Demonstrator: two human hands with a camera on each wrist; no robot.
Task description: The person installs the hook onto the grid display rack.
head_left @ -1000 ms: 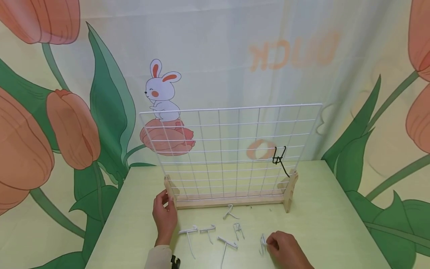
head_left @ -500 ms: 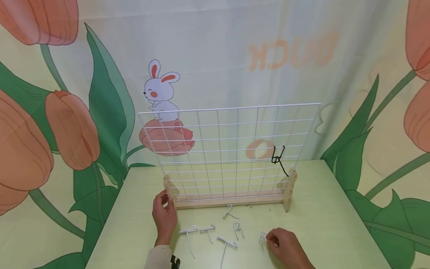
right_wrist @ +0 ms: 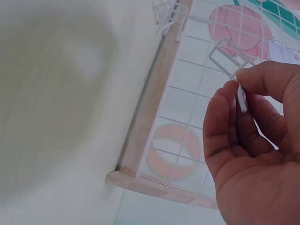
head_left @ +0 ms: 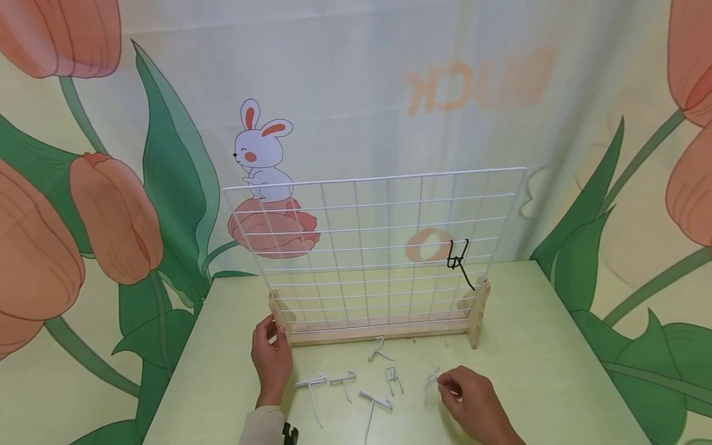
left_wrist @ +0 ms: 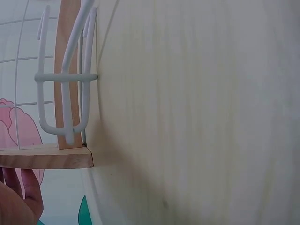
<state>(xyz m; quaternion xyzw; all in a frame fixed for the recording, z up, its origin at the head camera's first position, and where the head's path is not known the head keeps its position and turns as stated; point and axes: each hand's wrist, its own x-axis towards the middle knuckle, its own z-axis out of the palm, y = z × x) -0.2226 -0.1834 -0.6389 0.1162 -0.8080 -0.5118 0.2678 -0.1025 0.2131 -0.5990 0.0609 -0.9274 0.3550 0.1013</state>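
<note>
My right hand [head_left: 473, 398] pinches a white wire hook [head_left: 431, 378] between thumb and fingertips over the right front of the table. In the right wrist view that hook [right_wrist: 225, 58] shows its wire loop beyond the fingertips, a short end poking out below them. My left hand [head_left: 272, 361] holds the left foot of the wooden stand [head_left: 384, 332]; its fingers [left_wrist: 32, 192] lie against that foot in the left wrist view. A white wire grid [head_left: 356, 247] rises from the stand. One black hook [head_left: 456, 262] hangs on the grid's right part.
Several white hooks lie on the table before the stand, among them one hook [head_left: 376, 400] at the front and another hook [head_left: 381, 351] near the base. A close white hook [left_wrist: 68, 93] fills the left wrist view's upper left. Behind the table [head_left: 545, 346] hangs a tulip-and-rabbit curtain [head_left: 345, 111].
My right hand has moved slightly away from me, and the hook in it has turned from roughly upright to slanted. The left hand stays at the stand's foot.
</note>
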